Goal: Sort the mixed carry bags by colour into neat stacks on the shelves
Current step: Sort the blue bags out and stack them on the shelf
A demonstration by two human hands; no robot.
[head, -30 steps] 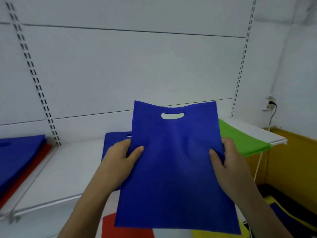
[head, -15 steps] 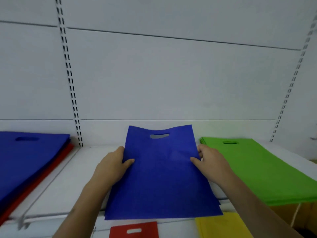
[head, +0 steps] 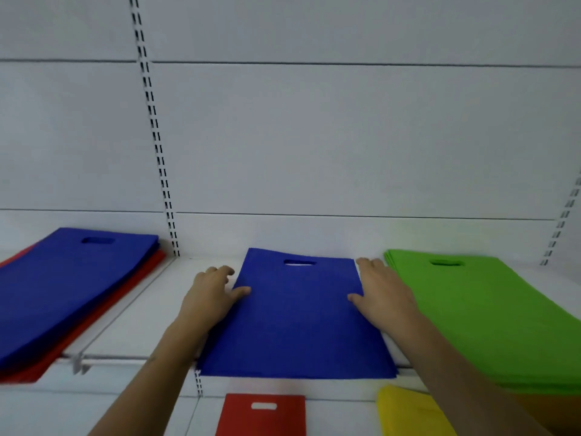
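Blue carry bag stack (head: 298, 313): flat on white shelf (head: 132, 325), centre, handle cut-out toward 12 o'clock. Left hand (head: 209, 295) at stack's 9 o'clock edge, right hand (head: 382, 294) at 3 o'clock edge; fingers relaxed, thumbs resting on top bag, nothing gripped. Green stack (head: 490, 313) at 3 o'clock: sorted. Blue-over-red pile (head: 72, 287) at 9 o'clock: mixed, unsorted. Red bag (head: 262, 415), yellow bag (head: 408, 412) at 6 o'clock, lower level. Backing: pale slotted wall panels (head: 314, 136).

Two blue stacks (head: 295, 316) (head: 72, 287), two red (head: 262, 415) (head: 94, 322), one green (head: 490, 316), one yellow (head: 408, 412).
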